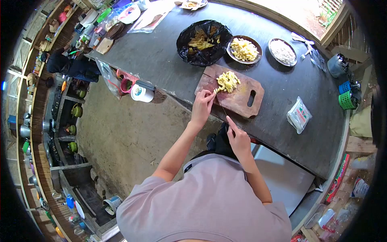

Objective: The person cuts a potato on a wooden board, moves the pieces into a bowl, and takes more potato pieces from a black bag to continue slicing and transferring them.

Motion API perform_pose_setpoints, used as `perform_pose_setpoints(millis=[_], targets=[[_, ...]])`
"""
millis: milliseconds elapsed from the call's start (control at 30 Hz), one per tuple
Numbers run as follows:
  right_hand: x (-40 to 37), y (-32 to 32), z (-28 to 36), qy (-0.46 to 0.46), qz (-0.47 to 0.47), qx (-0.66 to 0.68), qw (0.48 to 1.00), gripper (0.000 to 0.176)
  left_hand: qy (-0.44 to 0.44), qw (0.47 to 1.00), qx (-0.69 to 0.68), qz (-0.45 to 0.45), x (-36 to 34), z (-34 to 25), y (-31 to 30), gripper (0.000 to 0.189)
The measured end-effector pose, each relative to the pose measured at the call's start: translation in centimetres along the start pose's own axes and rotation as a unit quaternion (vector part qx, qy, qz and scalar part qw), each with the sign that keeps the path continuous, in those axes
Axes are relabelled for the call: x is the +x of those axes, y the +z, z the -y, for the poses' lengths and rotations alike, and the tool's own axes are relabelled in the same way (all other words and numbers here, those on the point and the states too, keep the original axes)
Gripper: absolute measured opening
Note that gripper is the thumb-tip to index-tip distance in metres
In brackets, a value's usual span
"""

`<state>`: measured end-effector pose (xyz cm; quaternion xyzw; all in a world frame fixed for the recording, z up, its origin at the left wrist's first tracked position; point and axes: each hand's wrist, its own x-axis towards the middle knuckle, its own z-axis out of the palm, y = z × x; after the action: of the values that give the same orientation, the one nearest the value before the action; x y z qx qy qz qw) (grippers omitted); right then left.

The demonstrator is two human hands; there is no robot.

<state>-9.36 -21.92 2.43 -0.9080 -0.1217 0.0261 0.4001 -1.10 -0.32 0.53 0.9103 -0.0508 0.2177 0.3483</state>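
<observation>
A wooden cutting board (242, 105) lies at the near edge of the dark table, with a heap of small pale-yellow cut pieces (228, 82) on it. My left hand (202, 105) is at the board's left side, its fingertips pinching a pale-yellow piece (215, 91). In my right hand (238, 139) is a knife (223, 107), its thin blade reaching over the board toward my left fingertips. Its handle is mostly hidden in my grip. Behind the board are a bowl of yellow pieces (244, 50) and a black plastic bag (188, 54), opened out, with more yellow pieces inside.
A plate of white grains or flour (283, 52) stands at the back right, near forks and spoons (302, 39). A white packet (299, 115) lies to the right. A white bucket (142, 93) stands by the table's left edge. Another person (72, 66) is at the far left.
</observation>
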Motion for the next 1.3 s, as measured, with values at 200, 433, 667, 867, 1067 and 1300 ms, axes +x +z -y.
perform_pose_setpoints(millis=[200,433,667,867,1067,1300], targets=[[3.1,1.1,0.6,-0.002,-0.003,-0.026,1.000,0.051,0.000,1.000,-0.002,-0.003,-0.1,0.3,0.1,0.016],[1.3,0.2,0.3,-0.008,-0.005,-0.020,1.000,0.049,-0.013,1.000,0.009,-0.011,-0.3,0.4,0.2,0.017],[-0.6,-0.5,0.3,-0.009,-0.029,0.006,1.000,0.049,-0.009,1.000,-0.010,-0.020,-0.1,-0.2,-0.1,0.012],[0.7,-1.0,1.9,0.025,0.005,0.006,1.000,0.047,-0.008,1.000,-0.011,-0.012,-0.3,0.1,-0.1,0.013],[0.6,-0.3,0.1,-0.037,-0.027,-0.022,0.999,0.050,-0.016,1.000,-0.014,-0.023,-0.5,0.2,0.1,0.015],[1.1,-0.7,-0.2,-0.053,-0.026,-0.046,0.997,0.052,-0.014,0.999,-0.020,-0.037,-0.7,0.2,0.3,0.018]])
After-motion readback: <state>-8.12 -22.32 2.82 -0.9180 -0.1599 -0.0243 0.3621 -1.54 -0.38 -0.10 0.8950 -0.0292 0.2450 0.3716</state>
